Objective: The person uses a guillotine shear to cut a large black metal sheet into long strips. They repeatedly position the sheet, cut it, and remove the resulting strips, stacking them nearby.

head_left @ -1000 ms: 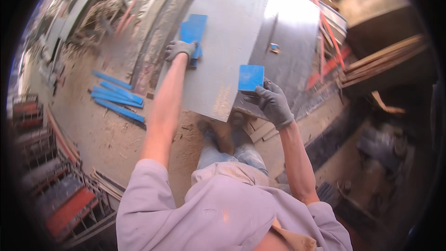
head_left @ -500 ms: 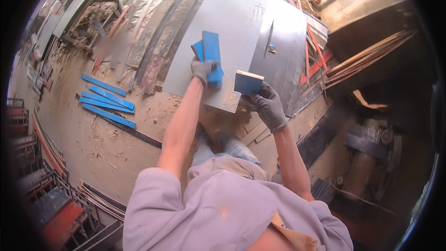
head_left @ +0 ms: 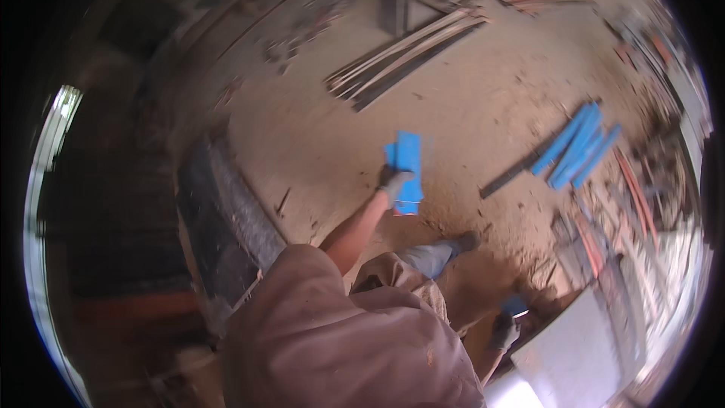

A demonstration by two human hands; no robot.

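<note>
Left hand (head_left: 393, 181), gloved, sits at frame centre, fingers closed around a couple of flat blue strips (head_left: 406, 170) that stick up past the glove toward the top of the frame. Right hand (head_left: 504, 330), also gloved, lower right, curled on a small blue piece (head_left: 515, 304); the grip itself is too small to read well. It sits just beside the grey metal sheet (head_left: 574, 347) at bottom right. Bundle of blue strips (head_left: 578, 143) lies on the sandy floor (head_left: 468, 91) at right, well apart from both hands. Long thin metal bars (head_left: 404, 57) lie upper centre. Dark mesh panel (head_left: 226, 204) left of the arm.
</note>
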